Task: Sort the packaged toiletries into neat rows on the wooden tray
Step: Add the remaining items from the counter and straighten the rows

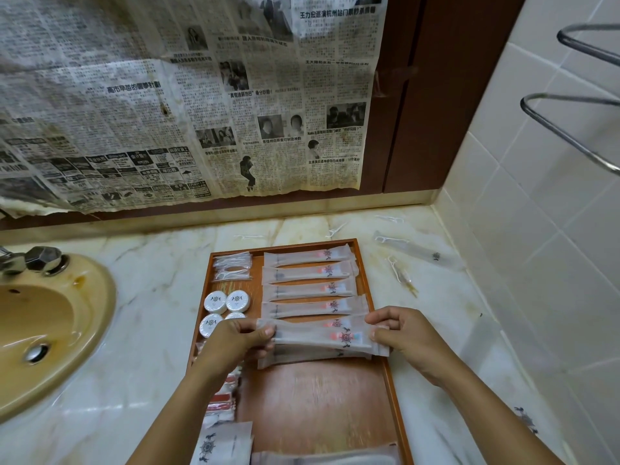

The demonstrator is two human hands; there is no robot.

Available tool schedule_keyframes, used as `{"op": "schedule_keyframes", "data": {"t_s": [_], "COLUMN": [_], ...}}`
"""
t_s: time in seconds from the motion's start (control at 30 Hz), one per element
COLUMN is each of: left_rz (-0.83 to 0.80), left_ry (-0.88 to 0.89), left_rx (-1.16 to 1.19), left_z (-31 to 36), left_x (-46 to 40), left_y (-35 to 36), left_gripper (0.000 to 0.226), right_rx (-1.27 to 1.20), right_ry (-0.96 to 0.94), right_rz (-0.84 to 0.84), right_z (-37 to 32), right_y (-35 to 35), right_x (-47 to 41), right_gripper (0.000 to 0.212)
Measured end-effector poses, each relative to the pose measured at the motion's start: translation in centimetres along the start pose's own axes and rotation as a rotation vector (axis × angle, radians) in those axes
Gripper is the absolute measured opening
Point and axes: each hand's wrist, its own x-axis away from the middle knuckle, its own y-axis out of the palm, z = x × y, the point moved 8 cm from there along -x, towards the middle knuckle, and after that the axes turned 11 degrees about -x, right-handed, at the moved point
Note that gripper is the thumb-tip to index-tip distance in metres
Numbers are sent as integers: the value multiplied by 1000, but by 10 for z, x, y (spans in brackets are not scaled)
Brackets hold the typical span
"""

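Observation:
A wooden tray (318, 397) lies on the marble counter. Several long frosted toothbrush packets (308, 273) sit in a column along its right side. I hold one more such toothbrush packet (325, 338) level over the tray: my left hand (238, 344) pinches its left end and my right hand (399, 333) pinches its right end. Another packet lies just beneath it. Round white soap packs (226, 303) and clear floss-pick packets (233, 265) fill the tray's left side. Small red-and-white packets (224, 397) lie under my left forearm.
A yellowed sink (50, 330) with a tap sits at the left. Loose floss picks (401, 273) and one toothbrush packet (419, 250) lie on the counter right of the tray. A flat white packet (224, 444) lies at the tray's near edge. Tiled wall at right.

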Motion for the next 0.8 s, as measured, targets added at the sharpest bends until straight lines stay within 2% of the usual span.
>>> {"op": "schedule_keyframes", "data": {"t_s": [0.13, 0.2, 0.3, 0.8], "left_rz": [37, 98, 188, 266], "left_ry": [24, 61, 89, 269], "left_rx": [-131, -267, -473, -968], "left_z": [-4, -6, -15, -13], "left_x": [9, 12, 15, 22], "left_y": [2, 0, -4, 9], "left_gripper": [13, 11, 20, 27], "right_rx": [90, 157, 287, 727], "right_ry": [-10, -21, -44, -152], "right_rz": [-22, -16, 22, 165], "right_z": [8, 11, 16, 33], "right_y": [-1, -2, -1, 19], "right_x": [1, 3, 7, 20], "right_gripper": [21, 23, 25, 26]}}
